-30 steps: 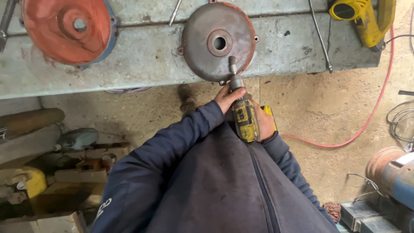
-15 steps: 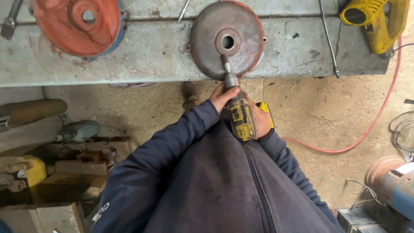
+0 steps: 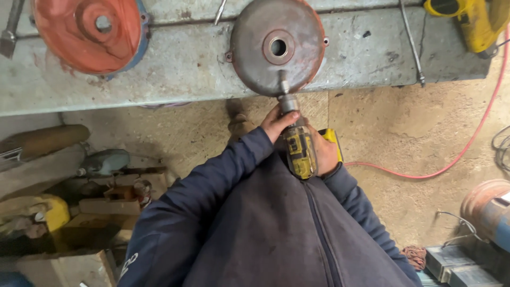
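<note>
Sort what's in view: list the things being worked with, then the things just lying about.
In use:
yellow-and-black cordless driver
grey round metal cover with centre hole
left hand
right hand

Lying about:
orange round metal cover
yellow power tool
red hose

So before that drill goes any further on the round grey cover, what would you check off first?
1. Both hands on the drill: ok, left hand near the chuck, right hand at the grip.
2. Bit touching the cover near its lower edge: ok.
3. Cover clamped to the bench: cannot tell.
4. Red hose away from the feet: ok.
5. Bit square to the surface: cannot tell.
</note>
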